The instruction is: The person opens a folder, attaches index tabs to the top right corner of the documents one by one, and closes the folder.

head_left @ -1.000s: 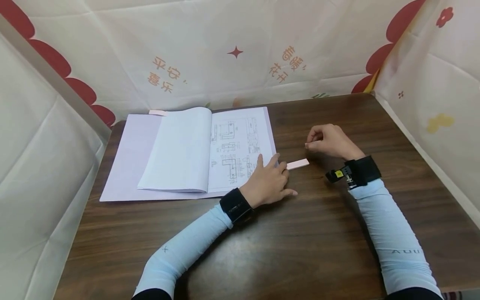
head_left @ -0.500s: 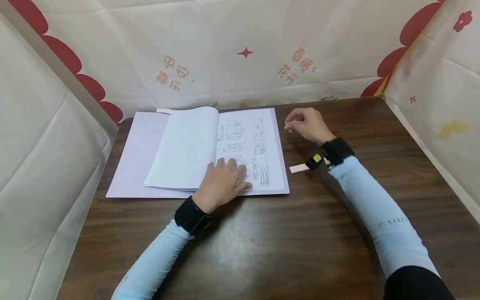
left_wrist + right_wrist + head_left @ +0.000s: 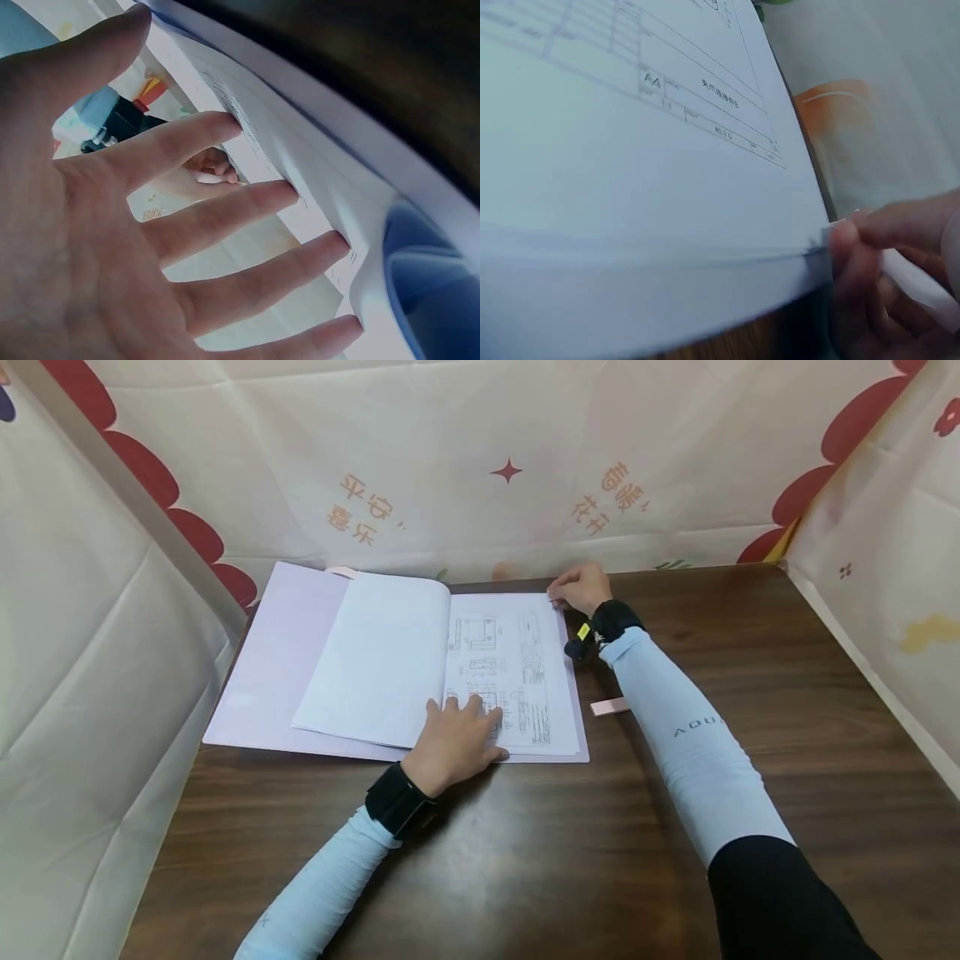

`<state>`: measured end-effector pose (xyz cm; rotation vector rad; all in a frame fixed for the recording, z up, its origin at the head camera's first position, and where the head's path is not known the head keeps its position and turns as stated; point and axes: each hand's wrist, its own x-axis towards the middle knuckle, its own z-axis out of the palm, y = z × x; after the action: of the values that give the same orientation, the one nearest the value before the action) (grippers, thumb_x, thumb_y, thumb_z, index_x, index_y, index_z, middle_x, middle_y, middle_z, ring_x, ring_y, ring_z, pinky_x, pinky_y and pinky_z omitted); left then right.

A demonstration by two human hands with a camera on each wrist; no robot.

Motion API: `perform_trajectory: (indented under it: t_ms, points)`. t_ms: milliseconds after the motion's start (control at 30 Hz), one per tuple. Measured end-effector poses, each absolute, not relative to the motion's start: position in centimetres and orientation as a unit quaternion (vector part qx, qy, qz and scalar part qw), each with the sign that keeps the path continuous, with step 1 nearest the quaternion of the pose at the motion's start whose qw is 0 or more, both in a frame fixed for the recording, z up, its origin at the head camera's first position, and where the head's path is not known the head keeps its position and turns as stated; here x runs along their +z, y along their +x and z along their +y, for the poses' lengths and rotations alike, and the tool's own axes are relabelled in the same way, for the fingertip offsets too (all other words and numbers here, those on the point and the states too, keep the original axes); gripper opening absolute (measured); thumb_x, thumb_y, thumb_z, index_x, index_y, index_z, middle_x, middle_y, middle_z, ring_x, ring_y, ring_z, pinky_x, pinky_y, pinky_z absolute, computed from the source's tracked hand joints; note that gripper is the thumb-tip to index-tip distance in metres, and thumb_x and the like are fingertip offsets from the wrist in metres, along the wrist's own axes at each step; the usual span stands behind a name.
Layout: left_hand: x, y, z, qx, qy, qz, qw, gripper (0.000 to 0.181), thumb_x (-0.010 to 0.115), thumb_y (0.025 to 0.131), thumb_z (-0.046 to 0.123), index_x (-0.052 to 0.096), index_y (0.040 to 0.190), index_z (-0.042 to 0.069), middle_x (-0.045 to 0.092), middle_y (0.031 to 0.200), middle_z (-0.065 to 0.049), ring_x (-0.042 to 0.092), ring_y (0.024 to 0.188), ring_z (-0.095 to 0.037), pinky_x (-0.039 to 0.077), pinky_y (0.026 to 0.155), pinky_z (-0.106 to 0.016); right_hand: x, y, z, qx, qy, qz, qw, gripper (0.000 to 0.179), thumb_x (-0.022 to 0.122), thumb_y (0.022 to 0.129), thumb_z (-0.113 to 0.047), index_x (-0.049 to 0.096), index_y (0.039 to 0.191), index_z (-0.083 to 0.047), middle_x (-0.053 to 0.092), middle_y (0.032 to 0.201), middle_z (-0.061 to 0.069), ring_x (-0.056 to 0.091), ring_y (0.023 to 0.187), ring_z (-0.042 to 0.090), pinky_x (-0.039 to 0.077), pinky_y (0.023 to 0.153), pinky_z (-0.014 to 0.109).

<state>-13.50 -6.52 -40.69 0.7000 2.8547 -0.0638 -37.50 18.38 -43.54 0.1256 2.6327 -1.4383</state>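
Note:
An open lilac folder (image 3: pixel 258 693) lies on the table, with a blank white page (image 3: pixel 375 660) turned left and a sheet of technical drawings (image 3: pixel 506 693) on the right. My left hand (image 3: pixel 453 747) rests on the lower part of that sheet, fingers spread and fairly straight. At the sheet's far right corner my right hand (image 3: pixel 581 587) pinches a small pale paper strip (image 3: pixel 919 281) that looks like a sticky tab. Thumb and fingertip meet at the page edge in the right wrist view. How much of the strip touches the paper is unclear.
A pink paper strip (image 3: pixel 609 707) lies right of the folder, partly covered by the right forearm. Another pink tab (image 3: pixel 342 572) sticks out at the turned page's top. Printed cloth (image 3: pixel 450 410) walls in the brown wooden table (image 3: pixel 487 868) at back and sides.
My right hand has moved left and away from me, from the bare table to the sheet's far corner. My left hand left the pink strip's end and came down on the sheet.

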Motion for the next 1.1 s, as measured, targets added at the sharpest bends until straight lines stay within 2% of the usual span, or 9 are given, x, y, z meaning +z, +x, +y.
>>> perform_trajectory:
  t_ms: [233,400,633,867,1000,1100]
  points:
    - [-40.6,-13.5,-6.5,-0.019,0.241,0.965,0.098,0.064,0.067,0.094,0.058,0.057,0.147,0.022,0.061,0.138,-0.014,0.06,0.112,-0.04,0.045,0.099,-0.065,-44.5,-39.3,18.3,-0.449,0.079,0.885,0.092,0.024,0.073,0.096,-0.021,0.079,0.113,-0.007,0.073,0.107,0.011,0.064,0.092,0.024,0.05,0.078,0.029]
    - [-40.6,-13.7,-6.6,-0.017,0.239,0.966,0.102,0.066,0.068,0.094,0.058,0.056,0.148,0.022,0.06,0.14,-0.014,0.06,0.114,-0.041,0.044,0.101,-0.066,-44.7,-40.0,18.1,-0.439,0.088,0.889,0.099,0.023,0.075,0.094,-0.021,0.08,0.112,-0.007,0.074,0.099,0.009,0.065,0.089,0.024,0.05,0.077,0.029]
    - [-40.6,-13.7,-6.6,-0.006,0.233,0.966,0.115,0.068,0.068,0.094,0.057,0.054,0.15,0.022,0.059,0.143,-0.015,0.058,0.119,-0.042,0.042,0.104,-0.068,-43.4,-38.6,16.8,-0.425,0.098,0.894,0.101,0.024,0.074,0.094,-0.02,0.08,0.112,-0.005,0.074,0.099,0.011,0.067,0.087,0.023,0.051,0.076,0.029]
    - [-40.9,-13.6,-6.5,-0.016,0.234,0.966,0.109,0.068,0.068,0.094,0.057,0.054,0.15,0.023,0.059,0.141,-0.014,0.059,0.116,-0.041,0.043,0.104,-0.067,-42.2,-37.2,15.7,-0.406,0.101,0.905,0.072,0.021,0.073,0.094,-0.016,0.079,0.11,-0.002,0.075,0.104,0.014,0.063,0.097,0.028,0.049,0.087,0.036]
    - [-41.0,-13.6,-6.5,-0.02,0.232,0.966,0.109,0.069,0.068,0.093,0.058,0.053,0.151,0.023,0.059,0.14,-0.014,0.059,0.116,-0.041,0.043,0.103,-0.067,-41.9,-37.3,15.6,-0.384,0.094,0.916,0.063,0.02,0.075,0.092,-0.015,0.08,0.106,-0.001,0.077,0.099,0.015,0.061,0.098,0.03,0.044,0.091,0.041]
    - [-41.0,-13.6,-6.5,-0.024,0.234,0.966,0.108,0.07,0.068,0.093,0.059,0.053,0.151,0.023,0.06,0.141,-0.014,0.059,0.117,-0.041,0.043,0.104,-0.068,-42.0,-37.8,15.8,-0.362,0.091,0.925,0.071,0.019,0.075,0.091,-0.017,0.08,0.103,-0.002,0.075,0.091,0.012,0.06,0.096,0.03,0.044,0.086,0.04]
